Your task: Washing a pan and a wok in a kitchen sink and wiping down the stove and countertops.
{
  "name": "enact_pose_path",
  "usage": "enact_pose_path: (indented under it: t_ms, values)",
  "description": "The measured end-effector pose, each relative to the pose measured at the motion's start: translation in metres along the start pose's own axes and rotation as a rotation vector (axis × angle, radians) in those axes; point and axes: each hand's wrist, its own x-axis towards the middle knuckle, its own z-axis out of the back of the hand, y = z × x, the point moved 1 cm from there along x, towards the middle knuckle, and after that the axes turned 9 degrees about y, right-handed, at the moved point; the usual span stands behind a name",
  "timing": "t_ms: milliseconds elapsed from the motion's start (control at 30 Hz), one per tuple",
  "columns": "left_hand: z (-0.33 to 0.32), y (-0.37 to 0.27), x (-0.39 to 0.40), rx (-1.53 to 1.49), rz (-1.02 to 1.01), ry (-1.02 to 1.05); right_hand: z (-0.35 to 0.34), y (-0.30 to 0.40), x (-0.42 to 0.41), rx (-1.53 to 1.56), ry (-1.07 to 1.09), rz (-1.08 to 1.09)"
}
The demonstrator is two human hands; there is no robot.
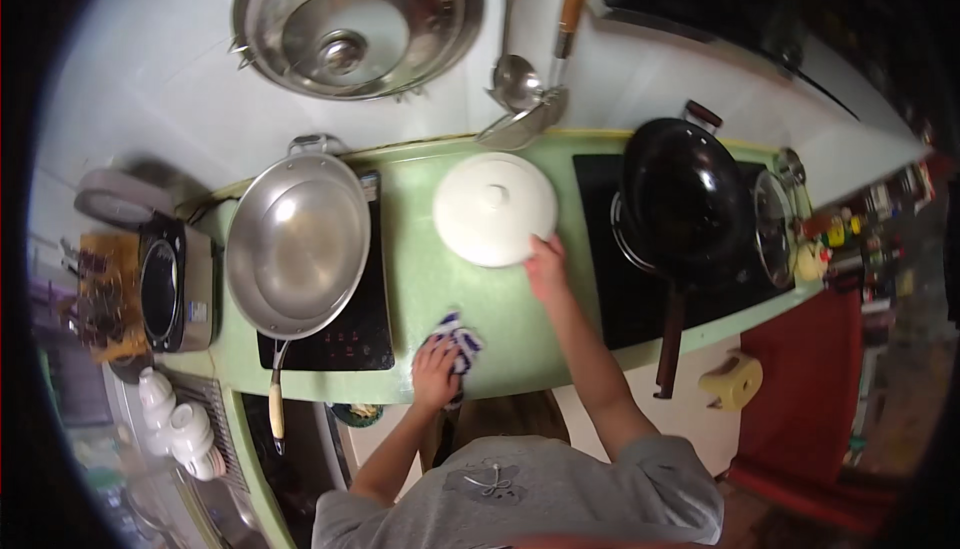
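On the green countertop, my left hand rests on a white and dark-blue cloth near the front edge, its fingers spread over the fabric. My right hand grips the lower right rim of a round white lid with a knob on top; whatever is under the lid is hidden. A stainless steel pan with a light handle sits on the left black cooktop. To the right, a black wok with a dark brown handle is on another black cooktop.
A rice cooker with its lid up and a knife block stand at the left. White bowls are stacked by the sink. Ladles and a large metal lid hang on the wall. A glass lid leans beside the wok.
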Motion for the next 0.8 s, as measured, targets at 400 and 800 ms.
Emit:
enact_pose_path:
  t_ms: [400,800]
  values:
    - [-0.060,-0.072,0.034,0.202,0.247,-0.035,-0.054,-0.072,0.024,-0.010,0.106,-0.083]
    - [-0.074,-0.119,0.317,0.190,0.149,-0.173,0.018,0.034,-0.153,-0.745,0.050,0.039]
